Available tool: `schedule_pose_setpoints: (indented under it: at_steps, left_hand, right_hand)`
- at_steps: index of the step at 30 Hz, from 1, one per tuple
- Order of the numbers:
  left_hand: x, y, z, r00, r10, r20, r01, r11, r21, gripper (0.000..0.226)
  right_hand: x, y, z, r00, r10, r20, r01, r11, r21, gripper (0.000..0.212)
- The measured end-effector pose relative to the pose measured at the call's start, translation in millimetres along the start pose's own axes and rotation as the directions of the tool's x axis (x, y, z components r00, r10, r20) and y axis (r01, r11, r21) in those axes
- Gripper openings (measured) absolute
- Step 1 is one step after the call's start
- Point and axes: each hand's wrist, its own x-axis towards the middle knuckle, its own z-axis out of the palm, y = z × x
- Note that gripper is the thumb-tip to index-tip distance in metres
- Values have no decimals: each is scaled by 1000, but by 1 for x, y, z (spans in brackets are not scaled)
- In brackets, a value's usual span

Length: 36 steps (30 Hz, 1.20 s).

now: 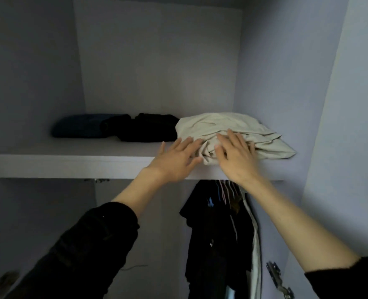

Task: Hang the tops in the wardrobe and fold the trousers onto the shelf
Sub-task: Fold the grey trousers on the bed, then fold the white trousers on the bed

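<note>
1. The beige trousers (pixel 232 132) are folded, a bit rumpled, sitting on the right end of the wardrobe shelf (pixel 70 166), close to the right wall, with one corner poking past the near edge.
2. Right hand (pixel 236 156) lies flat on the near part of them, fingers straight and spread — pressing, not gripping anything.
3. Left hand (pixel 175 159) is just left of it, fingers also straight, tips touching the left edge of the pile; it holds nothing.
4. Further left on the same shelf: folded black trousers (pixel 144 128) touching the beige ones, then folded blue trousers (pixel 79 126).
5. Under the shelf, on the right — dark tops (pixel 213 234) hanging on hangers (pixel 225 187).
6. A metal hinge (pixel 276 277) shows at lower right.
</note>
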Motion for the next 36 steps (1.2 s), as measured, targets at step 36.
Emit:
schedule_pose_setpoints:
  at_steps: [36]
  left_hand:
    - [-784,-12,-3,-298,-930,-217,926,-227,-301,31]
  right_hand:
    - [-549,-508,51,-332,-888,318,451,147,880,34]
